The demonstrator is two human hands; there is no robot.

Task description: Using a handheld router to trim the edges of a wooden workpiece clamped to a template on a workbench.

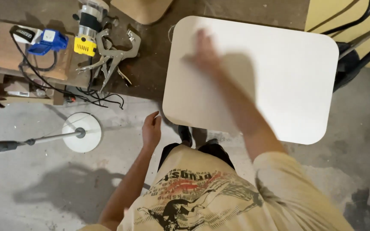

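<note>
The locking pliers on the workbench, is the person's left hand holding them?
No, the left hand hangs free by the white board's corner, while the locking pliers lie untouched on the workbench.

On the workbench (150,72), locking pliers (112,53) lie just right of a yellow-based router (88,25); a blue plug (48,42) sits further left, cables (82,92) trailing off its edge

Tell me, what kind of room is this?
Probably a woodworking workshop: a white rounded board lies on a worn workbench, beside a trim router and locking clamps.
</note>
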